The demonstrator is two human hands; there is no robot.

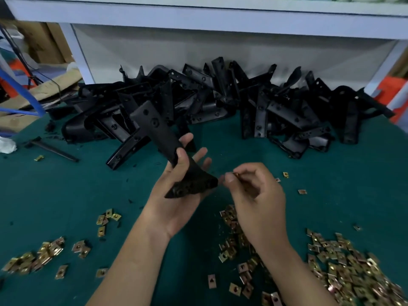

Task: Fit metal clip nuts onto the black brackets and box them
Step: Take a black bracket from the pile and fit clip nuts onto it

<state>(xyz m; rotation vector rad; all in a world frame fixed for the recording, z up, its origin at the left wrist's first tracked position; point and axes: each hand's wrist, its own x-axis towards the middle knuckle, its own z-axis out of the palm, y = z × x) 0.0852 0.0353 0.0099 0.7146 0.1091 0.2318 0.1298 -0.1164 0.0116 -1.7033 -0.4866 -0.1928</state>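
My left hand (180, 195) holds a long black bracket (159, 133) above the green table, thumb over its middle, the flared lower end lying across the palm. Just to its right, my right hand (254, 195) pinches a small brass-coloured clip nut (235, 175) between thumb and forefinger, close to the bracket's lower tip. A big heap of black brackets (220, 102) lies behind. Loose clip nuts (344, 268) are scattered in piles at the near right, and another pile of clip nuts (37, 257) sits at the near left.
A green mat (254, 146) covers the table. A white shelf frame (198, 21) stands behind the bracket heap. Blue tubing (24, 91) and cardboard (42, 40) lie at the far left. A thin black rod (53, 149) rests on the mat at left.
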